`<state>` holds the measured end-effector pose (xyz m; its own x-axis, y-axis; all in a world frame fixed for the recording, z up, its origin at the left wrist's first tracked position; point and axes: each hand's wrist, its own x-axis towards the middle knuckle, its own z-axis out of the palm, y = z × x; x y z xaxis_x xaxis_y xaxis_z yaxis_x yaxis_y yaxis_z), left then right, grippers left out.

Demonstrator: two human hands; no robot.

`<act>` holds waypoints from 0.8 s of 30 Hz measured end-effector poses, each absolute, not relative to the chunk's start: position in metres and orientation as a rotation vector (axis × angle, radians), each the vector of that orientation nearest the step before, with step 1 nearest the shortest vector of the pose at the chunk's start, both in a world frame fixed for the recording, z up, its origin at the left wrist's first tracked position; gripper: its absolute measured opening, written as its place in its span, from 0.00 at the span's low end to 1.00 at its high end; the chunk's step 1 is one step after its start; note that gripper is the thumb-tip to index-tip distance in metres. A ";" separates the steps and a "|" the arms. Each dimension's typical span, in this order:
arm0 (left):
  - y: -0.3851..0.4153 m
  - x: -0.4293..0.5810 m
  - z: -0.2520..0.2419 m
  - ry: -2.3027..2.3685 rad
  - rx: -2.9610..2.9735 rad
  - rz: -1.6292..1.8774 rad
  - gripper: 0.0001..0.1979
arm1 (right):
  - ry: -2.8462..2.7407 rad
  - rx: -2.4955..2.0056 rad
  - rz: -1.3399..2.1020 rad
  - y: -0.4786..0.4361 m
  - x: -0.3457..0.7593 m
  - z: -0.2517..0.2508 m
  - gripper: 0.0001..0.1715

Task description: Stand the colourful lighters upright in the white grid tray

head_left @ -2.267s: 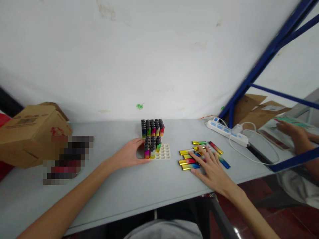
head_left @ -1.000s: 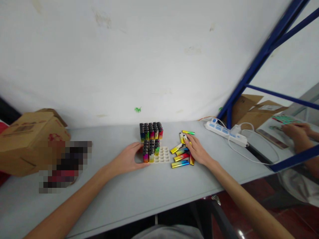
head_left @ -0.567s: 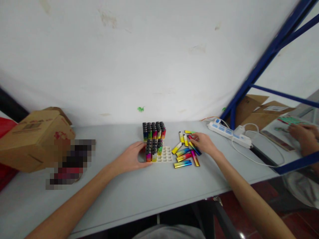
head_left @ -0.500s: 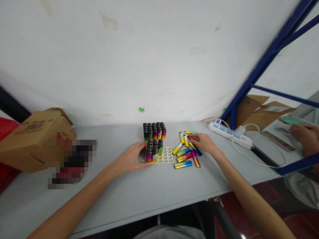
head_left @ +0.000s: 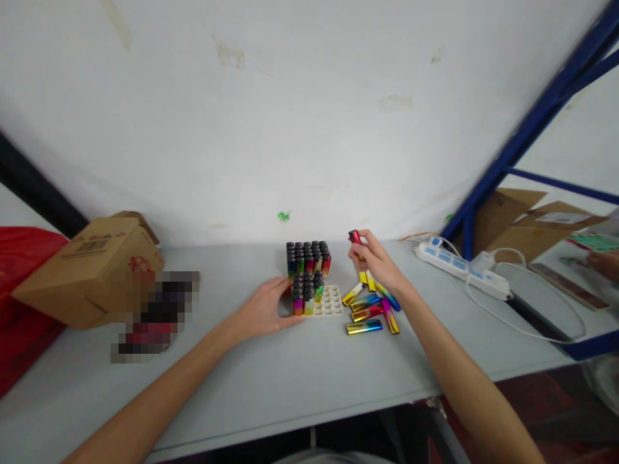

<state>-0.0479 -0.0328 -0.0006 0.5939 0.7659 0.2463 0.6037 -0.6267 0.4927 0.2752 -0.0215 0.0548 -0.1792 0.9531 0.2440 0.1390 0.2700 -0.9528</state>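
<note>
A red lighter (head_left: pixel 354 237) with a dark top stands upright in the closed fingers of my right hand (head_left: pixel 374 258), raised above the table. My left hand (head_left: pixel 265 303) grips the left side of a white tray (head_left: pixel 333 301), thumb at the front corner and fingers behind. Upright lighters (head_left: pixel 304 293) with black tops fill the tray's left part; round empty holes show on its right. Behind it stands a second block of upright lighters (head_left: pixel 308 258). Several shiny lighters (head_left: pixel 367 314) in yellow, blue, red and purple lie loose to the right of the tray, under my right forearm.
A white power strip (head_left: pixel 461 267) with cables lies at the right, by a blue metal frame (head_left: pixel 468 233). An open carton (head_left: pixel 536 222) is beyond it, near another person's hand (head_left: pixel 604 263). At left are a cardboard box (head_left: pixel 91 270) and a red bag (head_left: pixel 29 283).
My right hand has picked the red lighter up from the loose pile and lifted it up and to the left. My left hand stays at the tray. The view has shifted slightly.
</note>
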 end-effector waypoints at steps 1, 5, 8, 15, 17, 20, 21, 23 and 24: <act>-0.033 -0.048 0.000 1.113 2.469 0.632 0.22 | -1.566 -1.071 1.053 -0.022 0.266 0.053 0.30; -0.033 -0.050 0.002 1.157 2.478 0.620 0.22 | -1.668 -1.164 0.858 -0.031 0.249 0.031 0.39; -0.032 -0.052 0.002 1.173 2.484 0.611 0.24 | -1.705 -1.226 0.756 -0.043 0.248 0.018 0.43; -0.030 -0.054 0.000 1.168 2.467 0.590 0.23 | -1.700 -1.316 0.660 -0.049 0.239 0.017 0.41; -0.030 -0.054 0.000 1.184 2.464 0.585 0.24 | -1.684 -1.317 0.648 -0.048 0.237 0.015 0.38; -0.031 -0.054 0.001 1.198 2.458 0.576 0.23 | -1.682 -1.308 0.631 -0.047 0.237 0.012 0.33; -0.031 -0.054 0.001 1.200 2.457 0.578 0.23 | -1.686 -1.302 0.625 -0.047 0.237 0.011 0.32; -0.032 -0.054 0.002 1.199 2.457 0.589 0.23 | -1.684 -1.297 0.616 -0.048 0.236 0.010 0.31; -0.032 -0.054 0.002 1.194 2.458 0.597 0.23 | -1.682 -1.296 0.611 -0.048 0.236 0.010 0.30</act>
